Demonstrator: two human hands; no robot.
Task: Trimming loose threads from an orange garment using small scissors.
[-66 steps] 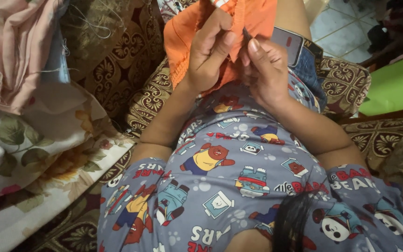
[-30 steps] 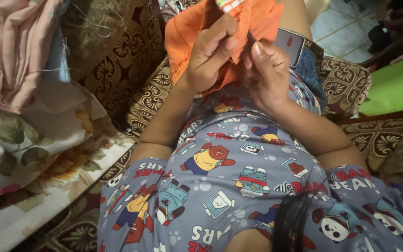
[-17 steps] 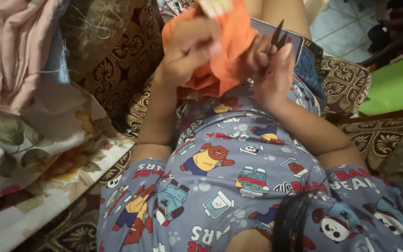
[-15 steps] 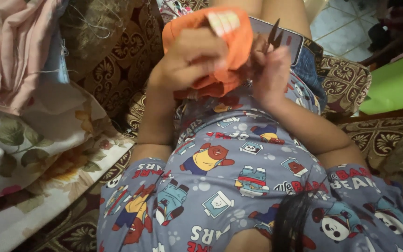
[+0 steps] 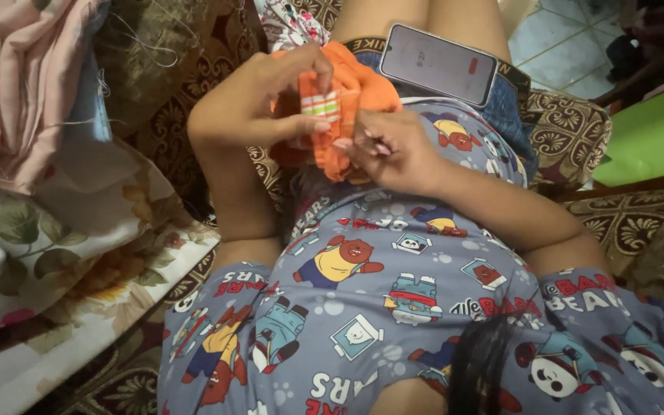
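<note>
Bunched orange cloth with striped tab [image 5: 324, 104] pinched in left hand [image 5: 259, 100]; right hand [image 5: 393, 150], fingers closed, just below-right, touching cloth.

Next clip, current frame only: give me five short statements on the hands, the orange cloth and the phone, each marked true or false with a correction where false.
1. The left hand pinches the orange cloth at its striped patch. True.
2. The right hand rests flat on the phone. False: it is at the cloth's lower edge, apart from the phone.
3. The phone lies on the person's lap with its screen lit. True.
4. The orange cloth is spread out on the floral fabric. False: it is bunched between both hands over the lap.
5. The person's shirt is plain white. False: it is blue-grey with cartoon bears.
</note>
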